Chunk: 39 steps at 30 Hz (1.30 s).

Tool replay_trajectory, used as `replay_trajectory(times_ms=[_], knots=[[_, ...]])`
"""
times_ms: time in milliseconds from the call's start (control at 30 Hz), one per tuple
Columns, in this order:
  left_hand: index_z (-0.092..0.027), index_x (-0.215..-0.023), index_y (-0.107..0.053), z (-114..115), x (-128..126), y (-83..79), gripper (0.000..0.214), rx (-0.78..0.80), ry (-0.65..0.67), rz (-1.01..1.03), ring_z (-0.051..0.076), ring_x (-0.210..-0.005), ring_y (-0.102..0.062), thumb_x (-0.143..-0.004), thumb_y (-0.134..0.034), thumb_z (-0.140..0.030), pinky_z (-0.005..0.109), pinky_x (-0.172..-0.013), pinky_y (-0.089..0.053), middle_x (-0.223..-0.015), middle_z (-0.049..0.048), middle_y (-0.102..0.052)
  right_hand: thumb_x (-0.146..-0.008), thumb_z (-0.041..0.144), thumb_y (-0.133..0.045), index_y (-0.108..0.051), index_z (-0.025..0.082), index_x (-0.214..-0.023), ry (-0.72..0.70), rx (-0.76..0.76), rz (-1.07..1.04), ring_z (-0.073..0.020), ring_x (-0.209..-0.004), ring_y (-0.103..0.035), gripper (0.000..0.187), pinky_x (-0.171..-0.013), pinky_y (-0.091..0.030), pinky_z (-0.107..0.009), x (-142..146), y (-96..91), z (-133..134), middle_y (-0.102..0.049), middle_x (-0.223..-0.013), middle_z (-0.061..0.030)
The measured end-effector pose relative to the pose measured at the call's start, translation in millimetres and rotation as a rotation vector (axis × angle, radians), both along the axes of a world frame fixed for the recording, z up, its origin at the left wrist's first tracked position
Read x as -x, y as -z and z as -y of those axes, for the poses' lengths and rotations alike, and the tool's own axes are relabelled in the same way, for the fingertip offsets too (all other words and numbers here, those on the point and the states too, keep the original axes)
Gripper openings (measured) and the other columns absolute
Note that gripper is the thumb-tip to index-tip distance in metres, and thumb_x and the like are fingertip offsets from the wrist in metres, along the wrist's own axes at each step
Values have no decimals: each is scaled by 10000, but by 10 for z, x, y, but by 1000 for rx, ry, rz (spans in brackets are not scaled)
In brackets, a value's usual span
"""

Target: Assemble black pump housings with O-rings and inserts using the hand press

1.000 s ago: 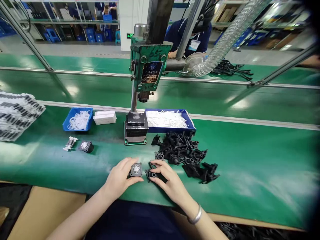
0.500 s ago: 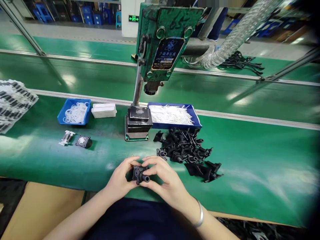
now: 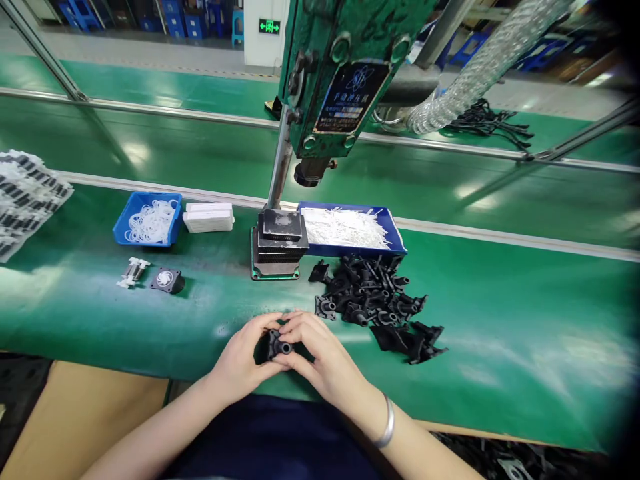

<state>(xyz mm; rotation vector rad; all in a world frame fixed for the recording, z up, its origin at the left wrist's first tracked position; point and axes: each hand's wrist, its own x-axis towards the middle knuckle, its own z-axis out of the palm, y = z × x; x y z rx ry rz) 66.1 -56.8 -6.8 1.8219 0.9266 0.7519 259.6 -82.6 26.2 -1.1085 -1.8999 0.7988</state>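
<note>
Both hands grip one black plastic part [image 3: 281,345] with a square flange and a short round tube, above the near edge of the green table. My left hand [image 3: 245,357] is closed around its left side. My right hand [image 3: 317,350], with a silver bangle on the wrist, pinches it from the right, fingers over the top and thumb below. The tube end points toward me. Just right and behind lies a heap of similar black parts [image 3: 367,290]. Further left on the mat sit a square black part with a white impeller [image 3: 167,280] and a white-and-black spool-like piece [image 3: 133,273].
A green hand press [image 3: 345,87] rises over its stepped metal base [image 3: 280,247]. Behind the heap stands a blue box of white strips [image 3: 403,243]. A blue bin of white rings [image 3: 120,230] and a white stack [image 3: 209,218] are at back left, white-and-black pieces [image 3: 30,200] far left.
My right fingers have closed further over the black part, and its tube has turned slightly and shifted left. The view has shifted a little, so the press appears larger.
</note>
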Motion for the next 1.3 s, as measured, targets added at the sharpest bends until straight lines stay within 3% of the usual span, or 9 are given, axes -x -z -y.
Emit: replay_trajectory(times_ms=[267,400,567,633,733,800,933,1100,1300], knots=[[-241,-1221,-558,-18,25,-34,496,-60,19,-34,222,-1065,-680,-775,-775,-240,362,-952,-567,-1175,62,-689,-943,332,-647,-564,235,-999,12,-71,-5,-231,-1040,-601,139,-983,-502,-452,39,87,31,-631,-985,-56],[-237,-1153,-598,-144,32,-264,414,-194,3,-26,211,-991,-691,-783,-777,-283,335,-870,-590,-1089,53,-707,-929,484,-624,-570,236,-1132,-61,-111,102,-244,-1139,-585,326,-946,-543,-405,-174,-232,-148,-601,-1186,-110],[-202,-1073,-634,-790,-52,-936,353,-512,-90,82,211,-973,-664,-790,-787,-346,350,-869,-569,-1032,66,-692,-952,367,-631,-573,237,-1184,318,-671,85,-269,-1219,-530,273,-1049,-456,-531,-600,-1431,-891,-582,-1214,-112],[-194,-1052,-629,-1116,-147,-1099,374,-494,-153,90,218,-969,-661,-764,-803,-359,374,-890,-560,-1017,60,-682,-936,362,-659,-526,210,-1259,401,-857,-81,-226,-1224,-528,381,-1014,-498,-437,-680,-2073,-1277,-520,-1309,-118],[-182,-1028,-607,-1513,-302,-1158,401,-390,-143,103,207,-895,-676,-738,-809,-372,367,-843,-576,-983,49,-674,-985,363,-562,-212,104,-1495,338,-684,-169,-155,-1292,-484,671,-997,-478,-293,-681,-2926,-1670,-387,-1493,-135],[-178,-1021,-594,-1667,-376,-1138,406,-379,-124,108,202,-870,-679,-739,-802,-382,354,-815,-581,-971,49,-675,-1001,389,-506,-14,126,-1537,241,-559,-203,-130,-1144,-580,774,-880,-532,-259,-645,-3225,-1693,-327,-1546,-117],[-179,-1004,-597,-1761,-426,-1099,396,-400,-119,110,210,-882,-671,-741,-797,-397,346,-805,-573,-964,56,-673,-919,319,-651,-280,309,-1463,266,-898,-136,-118,-882,-616,658,-746,-591,-288,-543,-2938,-1308,-193,-1599,-23],[-181,-997,-609,-1771,-413,-1095,406,-384,-113,122,215,-893,-662,-723,-805,-407,343,-804,-567,-989,60,-652,-920,263,-603,-313,386,-1328,464,-1212,-270,-167,-830,-581,516,-817,-590,-428,-402,-2214,-986,-453,-1161,-38],[-194,-1014,-602,-1781,-397,-1099,410,-314,-93,143,225,-924,-671,-728,-796,-414,381,-859,-569,-997,54,-656,-901,248,-564,-271,374,-1348,573,-1213,-233,-177,-801,-562,549,-738,-598,-403,-317,-2185,-1080,-422,-1066,-48]])
